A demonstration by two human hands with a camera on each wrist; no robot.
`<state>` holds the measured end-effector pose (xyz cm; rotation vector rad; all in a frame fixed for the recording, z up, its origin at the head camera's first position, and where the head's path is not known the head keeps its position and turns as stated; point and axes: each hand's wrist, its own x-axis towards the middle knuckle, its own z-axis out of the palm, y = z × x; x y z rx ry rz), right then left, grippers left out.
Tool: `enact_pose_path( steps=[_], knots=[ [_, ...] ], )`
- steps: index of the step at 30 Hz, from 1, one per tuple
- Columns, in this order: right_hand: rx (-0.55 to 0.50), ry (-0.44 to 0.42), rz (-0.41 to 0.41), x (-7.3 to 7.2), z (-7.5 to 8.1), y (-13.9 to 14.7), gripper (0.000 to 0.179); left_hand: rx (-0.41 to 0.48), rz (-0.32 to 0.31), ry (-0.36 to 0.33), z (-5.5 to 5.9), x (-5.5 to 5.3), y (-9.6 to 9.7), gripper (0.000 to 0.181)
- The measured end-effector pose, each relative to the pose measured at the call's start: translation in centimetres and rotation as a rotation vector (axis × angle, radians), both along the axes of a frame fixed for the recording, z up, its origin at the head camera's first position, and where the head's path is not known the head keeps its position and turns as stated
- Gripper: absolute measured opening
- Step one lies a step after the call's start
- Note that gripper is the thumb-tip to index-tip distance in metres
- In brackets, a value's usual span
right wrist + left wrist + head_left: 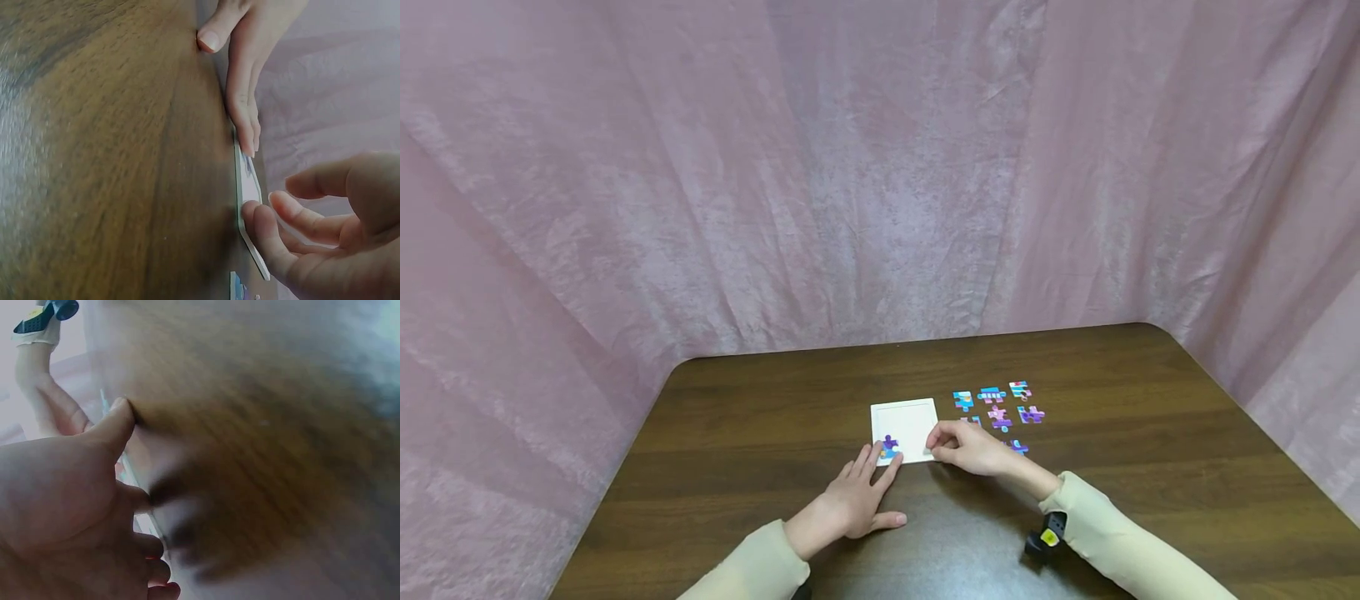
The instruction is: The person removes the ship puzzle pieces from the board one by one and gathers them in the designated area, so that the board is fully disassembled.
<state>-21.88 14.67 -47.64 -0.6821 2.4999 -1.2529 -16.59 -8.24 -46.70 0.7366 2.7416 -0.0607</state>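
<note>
A shallow white square puzzle tray (904, 403) lies on the brown table, with a purple, blue and yellow jigsaw piece (890, 446) in its near left corner. My left hand (853, 500) lies palm down with spread, straight fingers. Its fingertips touch the tray's near left corner and the piece there, while the thumb rests on the table. At the tray's near right edge, my right hand (967, 448) bends its fingers down, tips touching the edge. In the right wrist view the right fingers (261, 219) are curved at the tray; whether they pinch anything cannot be made out.
Several loose jigsaw pieces (992, 395) lie right of the tray, some partly hidden by the right hand. A pink-purple piece (998, 417) sits among them. Wooden table (760, 400) surrounds the tray, and a pink curtain (880, 183) hangs behind.
</note>
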Motion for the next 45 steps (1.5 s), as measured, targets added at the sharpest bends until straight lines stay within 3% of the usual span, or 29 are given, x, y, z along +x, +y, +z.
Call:
enact_pose_path(
  steps=[8, 18, 24, 30, 33, 41, 45],
  knots=[
    [0.043, 0.031, -0.003, 0.1, 0.1, -0.1, 0.010, -0.048, 0.012, 0.004, 0.6, 0.2, 0.4, 0.083],
    [0.054, 0.043, 0.026, 0.0, 0.1, -0.3, 0.011, -0.048, 0.034, -0.046, 0.9, 0.5, 0.4, 0.084],
    [0.037, 0.033, 0.023, -0.1, 0.2, -1.1, 0.014, -0.021, 0.033, -0.073, 0.0, 0.3, 0.1, 0.083],
    [0.044, 0.057, 0.032, -0.6, -0.2, -2.1, 0.016, -0.014, 0.034, -0.065, -2.8, -0.3, -0.4, 0.086],
    [0.049, 0.047, 0.023, -1.0, -0.3, -2.5, 0.017, 0.016, 0.049, -0.059, -3.5, -0.5, -0.5, 0.090],
    [0.067, 0.049, 0.026, -1.6, -0.3, -3.5, 0.022, 0.045, 0.040, -0.139, -2.5, -1.1, -0.7, 0.100],
    [0.078, 0.059, 0.024, -1.7, -0.5, -3.9, 0.022, 0.033, 0.015, -0.129, -2.6, -1.2, -0.9, 0.104]
  ],
)
